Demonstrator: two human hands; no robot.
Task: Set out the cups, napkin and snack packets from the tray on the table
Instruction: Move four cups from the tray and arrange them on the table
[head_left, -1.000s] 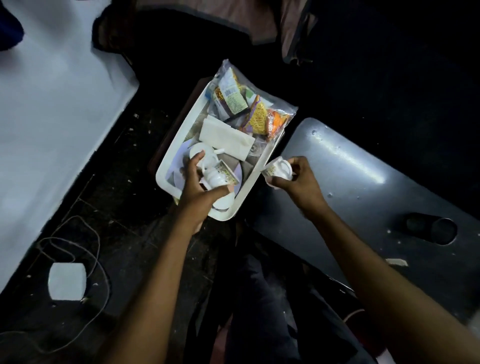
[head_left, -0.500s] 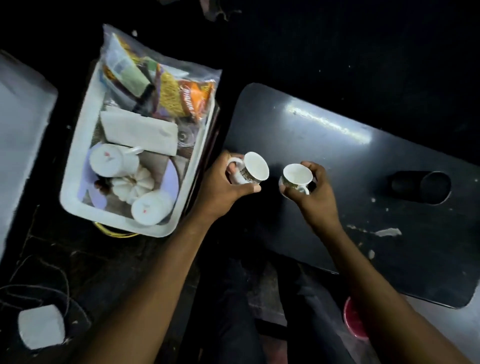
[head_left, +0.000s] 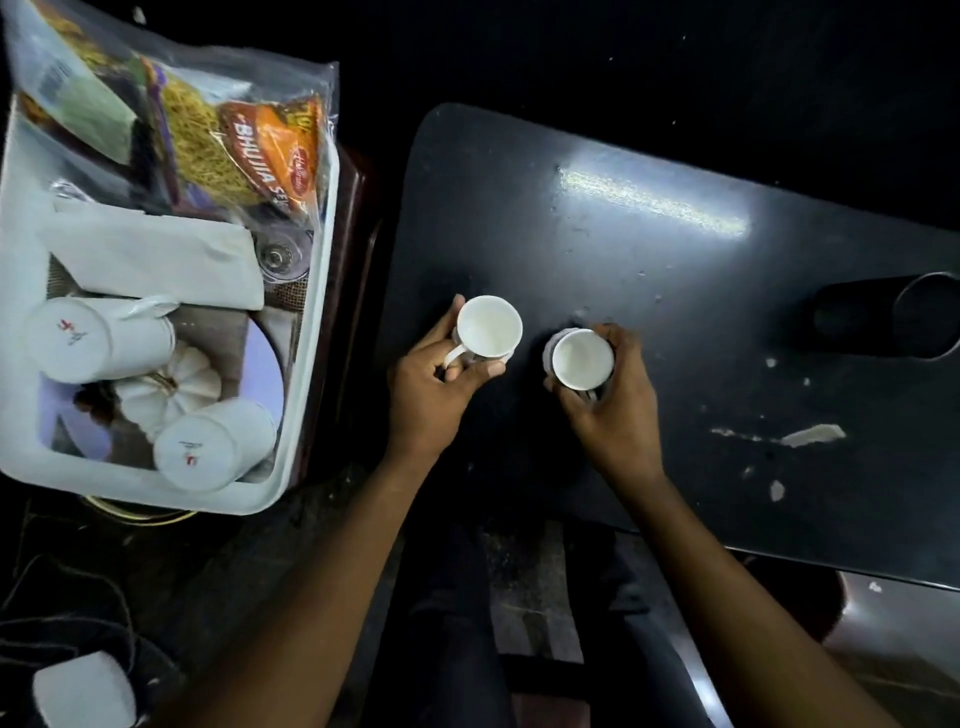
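Two small white cups stand mouth-up over the dark table (head_left: 649, 249). My left hand (head_left: 431, 395) grips the left cup (head_left: 489, 327) by its handle. My right hand (head_left: 618, 410) wraps around the right cup (head_left: 582, 359). I cannot tell whether the cups touch the tabletop. To the left, the white tray (head_left: 311, 312) holds two more white cups lying on their sides (head_left: 98, 340) (head_left: 213, 446), a folded white napkin (head_left: 156, 254) and a clear bag of snack packets (head_left: 208, 119), with an orange packet (head_left: 270, 150) showing.
A white pumpkin-shaped piece (head_left: 166, 389) and an upturned glass (head_left: 278, 257) also lie in the tray. A round cup-holder hole (head_left: 893, 317) sits at the table's right; paint chips (head_left: 810, 435) mark its surface. A white block and cables (head_left: 78, 691) lie on the floor lower left.
Both hands carried the two cups from the tray's edge rightward over the table and turned them mouth-up. The view swung right, so the tray sits further left.
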